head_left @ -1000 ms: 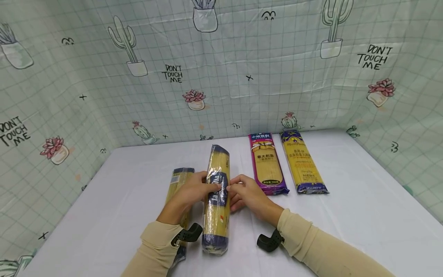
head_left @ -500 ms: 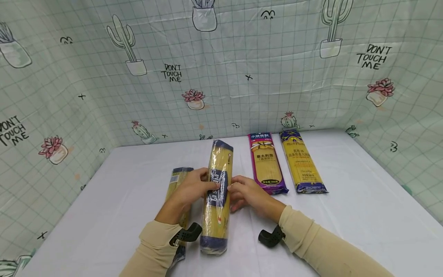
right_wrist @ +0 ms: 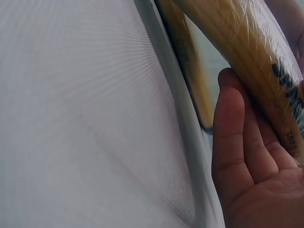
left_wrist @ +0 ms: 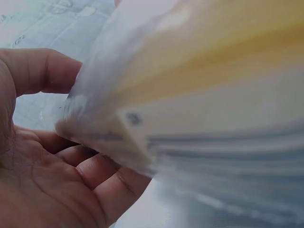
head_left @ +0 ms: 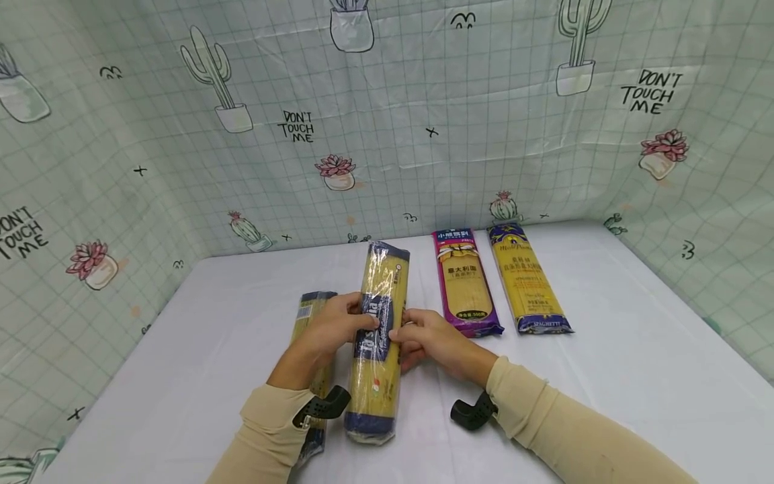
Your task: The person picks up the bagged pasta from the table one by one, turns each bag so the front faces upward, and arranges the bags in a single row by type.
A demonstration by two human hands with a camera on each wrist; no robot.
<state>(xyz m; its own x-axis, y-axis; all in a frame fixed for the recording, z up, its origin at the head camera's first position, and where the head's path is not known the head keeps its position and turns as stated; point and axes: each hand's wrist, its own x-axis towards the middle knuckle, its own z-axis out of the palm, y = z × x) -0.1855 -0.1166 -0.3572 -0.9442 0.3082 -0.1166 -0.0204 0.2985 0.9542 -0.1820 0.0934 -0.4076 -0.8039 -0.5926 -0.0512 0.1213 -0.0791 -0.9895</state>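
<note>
1. Since the earlier frames, the held spaghetti packet (head_left: 373, 346) has turned slightly about its length: its blue label has swung left, more of its right side shows, and the right thumb now laps further over the front.
2. Nearest are the beige sleeves (head_left: 556, 420), with a black wrist device (head_left: 474, 411) at each cuff.
3. The held packet stands between the hands, its long side running away from the person; whether its near end touches the table cannot be told.
4. The left hand (head_left: 329, 329) grips its left side, thumb on the label, the other fingers going behind.
5. The right hand (head_left: 432, 341) pinches the right edge, thumb on the front; the right wrist view shows fingers against the back.
6. A second blue-ended packet (head_left: 302, 323) lies just left of the held one, partly covered by the left hand and forearm.
7. Farther off, to the right, a purple-edged packet (head_left: 468, 286) lies flat on the white table (head_left: 199, 349), and beside it a yellow packet (head_left: 531, 282) with blue ends.
8. Behind everything hangs a grid-patterned cloth (head_left: 393, 101) printed with cacti and "DON'T TOUCH ME".
</note>
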